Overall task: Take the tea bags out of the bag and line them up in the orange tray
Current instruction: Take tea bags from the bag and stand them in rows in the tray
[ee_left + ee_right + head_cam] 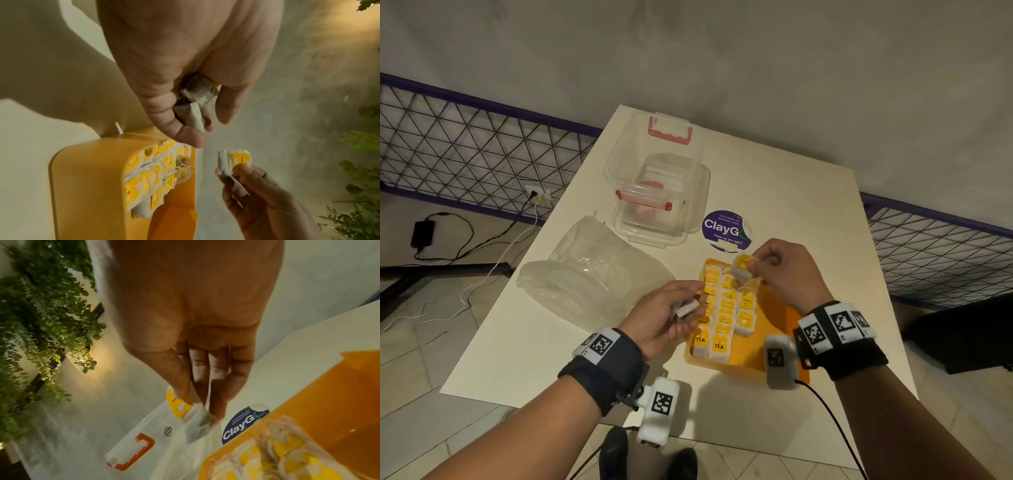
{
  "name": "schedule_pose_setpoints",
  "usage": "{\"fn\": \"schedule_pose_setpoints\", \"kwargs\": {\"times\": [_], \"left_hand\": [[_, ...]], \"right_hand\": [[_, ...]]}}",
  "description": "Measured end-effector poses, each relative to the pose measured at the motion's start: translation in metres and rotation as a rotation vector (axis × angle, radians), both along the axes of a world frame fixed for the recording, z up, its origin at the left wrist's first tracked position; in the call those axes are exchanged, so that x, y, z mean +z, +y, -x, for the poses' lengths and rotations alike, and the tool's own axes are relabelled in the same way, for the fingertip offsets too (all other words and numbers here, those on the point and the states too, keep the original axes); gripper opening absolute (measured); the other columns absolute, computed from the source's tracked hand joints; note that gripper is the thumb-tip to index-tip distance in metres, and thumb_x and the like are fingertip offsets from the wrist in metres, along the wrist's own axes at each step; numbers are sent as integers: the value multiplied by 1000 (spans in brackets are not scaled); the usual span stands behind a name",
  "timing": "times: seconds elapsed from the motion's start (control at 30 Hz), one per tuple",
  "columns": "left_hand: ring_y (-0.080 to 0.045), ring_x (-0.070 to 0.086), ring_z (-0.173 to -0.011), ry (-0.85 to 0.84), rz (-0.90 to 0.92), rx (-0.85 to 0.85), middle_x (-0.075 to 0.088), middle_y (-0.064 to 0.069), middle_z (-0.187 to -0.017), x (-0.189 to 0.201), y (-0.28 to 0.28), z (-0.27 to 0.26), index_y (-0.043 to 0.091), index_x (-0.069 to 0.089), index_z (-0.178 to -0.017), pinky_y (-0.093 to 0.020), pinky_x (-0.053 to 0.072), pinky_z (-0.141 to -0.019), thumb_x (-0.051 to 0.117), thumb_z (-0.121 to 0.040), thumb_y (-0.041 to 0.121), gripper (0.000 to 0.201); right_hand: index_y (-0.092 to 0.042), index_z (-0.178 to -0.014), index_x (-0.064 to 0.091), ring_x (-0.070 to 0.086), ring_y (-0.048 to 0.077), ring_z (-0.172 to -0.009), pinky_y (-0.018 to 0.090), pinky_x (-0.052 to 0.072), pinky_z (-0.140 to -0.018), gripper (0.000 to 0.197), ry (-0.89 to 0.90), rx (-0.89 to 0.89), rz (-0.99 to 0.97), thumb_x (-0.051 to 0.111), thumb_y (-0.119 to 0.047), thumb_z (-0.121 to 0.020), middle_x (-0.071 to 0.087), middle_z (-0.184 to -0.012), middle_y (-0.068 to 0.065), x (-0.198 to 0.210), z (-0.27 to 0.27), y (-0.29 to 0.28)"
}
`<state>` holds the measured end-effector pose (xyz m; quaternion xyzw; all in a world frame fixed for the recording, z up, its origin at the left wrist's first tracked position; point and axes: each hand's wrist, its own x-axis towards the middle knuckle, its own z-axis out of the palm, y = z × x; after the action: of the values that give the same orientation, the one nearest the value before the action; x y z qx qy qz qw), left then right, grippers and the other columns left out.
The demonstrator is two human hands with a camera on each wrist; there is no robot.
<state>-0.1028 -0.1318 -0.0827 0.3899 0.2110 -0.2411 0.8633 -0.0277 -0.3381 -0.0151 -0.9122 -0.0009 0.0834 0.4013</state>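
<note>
Where tea bags (722, 318) read "TEA" (yellow tags), a sticker (726, 229) says "ClayGo".

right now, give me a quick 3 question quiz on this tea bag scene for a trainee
1. True or false: the right hand pinches a tea bag above the far end of the orange tray.
2. What does the left hand hold? A) tea bags B) the plastic bag C) nothing
3. Fill in: the bare orange floor of the tray lies on the tray's ____ side in the head view.

Key
1. True
2. A: tea bags sit between its thumb and fingers, and the clear plastic bag lies apart on the table.
3. Right
</note>
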Motion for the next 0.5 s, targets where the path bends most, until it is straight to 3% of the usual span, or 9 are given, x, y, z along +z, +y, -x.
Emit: {"fn": "schedule_pose_setpoints", "kwargs": {"times": [0.1, 0.17, 0.23, 0.33, 0.43, 0.5], "left_hand": [[-20, 66, -74, -3, 7, 4, 69, -14, -100, -1, 0, 0, 4, 61, -125, -24, 55, -55, 51, -100, 13, 29], [-20, 65, -75, -4, 10, 5, 68, -15, -101, -1, 0, 0, 4, 61, -125, -25, 56, -56, 51, -100, 14, 29], [-20, 66, -75, -3, 6, 7, 67, -16, -103, -2, 0, -1, 4, 62, -124, -25, 56, -56, 52, -99, 14, 28], [-20, 65, -76, -2, -1, 6, 66, -17, -106, -2, -1, -1, 4, 62, -123, -25, 56, -55, 50, -100, 13, 27], [-21, 65, -75, -3, -10, 7, 66, -18, -105, -1, -1, 0, 4, 62, -122, -25, 56, -55, 48, -99, 10, 28], [-21, 65, -75, -3, -8, 9, 66, -17, -104, -1, 0, 0, 3, 62, -122, -25, 56, -54, 48, -99, 10, 28]], "right_hand": [[-5, -86, 64, 66, 31, -59, 41, 54, -63, 4, 238, 31, -10, 66, -5, -89, 71, -67, 22, -9, 7, -14], [-2, -93, 61, 67, 37, -64, 42, 53, -64, 3, 415, 29, -7, 63, -4, -91, 71, -71, 29, -19, 14, -21], [-4, -98, 61, 72, 39, -70, 36, 52, -58, 8, 545, 14, 24, 63, -3, -91, 72, -73, 28, -29, 21, -26], [-5, -94, 62, 71, 27, -57, 25, 47, -46, 8, 620, 3, 63, 66, -1, -89, 69, -62, 18, -41, 27, -29], [-13, -80, 63, 60, 7, -44, 22, 46, -42, 12, 551, 43, 170, 69, -5, -85, 64, -62, 4, -50, 29, -29], [-15, -76, 61, 58, 6, -44, 20, 47, -45, 16, 528, 31, 186, 69, -4, -85, 62, -63, 0, -53, 28, -26]]}}
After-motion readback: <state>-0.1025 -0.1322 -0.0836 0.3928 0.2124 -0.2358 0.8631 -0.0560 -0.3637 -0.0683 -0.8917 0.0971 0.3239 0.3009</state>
